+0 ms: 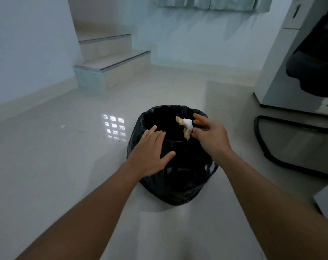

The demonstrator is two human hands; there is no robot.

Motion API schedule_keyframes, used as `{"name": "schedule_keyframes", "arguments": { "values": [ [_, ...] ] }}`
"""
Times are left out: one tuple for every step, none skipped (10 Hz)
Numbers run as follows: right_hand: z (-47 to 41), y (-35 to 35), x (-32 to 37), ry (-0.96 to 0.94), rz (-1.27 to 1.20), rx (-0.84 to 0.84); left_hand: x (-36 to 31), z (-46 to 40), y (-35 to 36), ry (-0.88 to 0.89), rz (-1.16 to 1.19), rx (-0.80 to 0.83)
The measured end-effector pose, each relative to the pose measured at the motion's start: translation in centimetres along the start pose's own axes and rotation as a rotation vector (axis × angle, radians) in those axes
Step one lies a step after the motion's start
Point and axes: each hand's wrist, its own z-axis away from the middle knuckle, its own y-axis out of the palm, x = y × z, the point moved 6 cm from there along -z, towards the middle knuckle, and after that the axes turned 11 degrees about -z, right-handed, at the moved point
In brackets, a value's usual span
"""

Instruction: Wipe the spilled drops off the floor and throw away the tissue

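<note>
A round bin lined with a black bag (178,181) stands on the pale tiled floor in the middle of the head view. My left hand (150,152) lies flat on the bin's near-left rim with its fingers spread. Over the bin's open mouth, at its right side, my right hand (210,136) pinches a crumpled white tissue (186,126) with yellow-brown stains between thumb and fingertips. The inside of the bin is dark and nothing in it can be made out.
Tiled steps (112,68) rise at the back left. On the right are a pale cabinet (283,72) and a chair with a black tubular base (283,156). A bright window reflection (114,128) lies on the glossy floor left of the bin.
</note>
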Motion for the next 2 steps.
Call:
{"name": "schedule_keyframes", "arguments": {
  "values": [
    [-0.3,-0.9,1.2,-0.005,-0.041,-0.013,0.1,0.1,0.2,-0.003,0.008,-0.005],
    [1.1,-3.5,6.3,-0.107,-0.081,-0.006,-0.1,0.4,0.4,0.001,-0.076,0.03]
  ]
}}
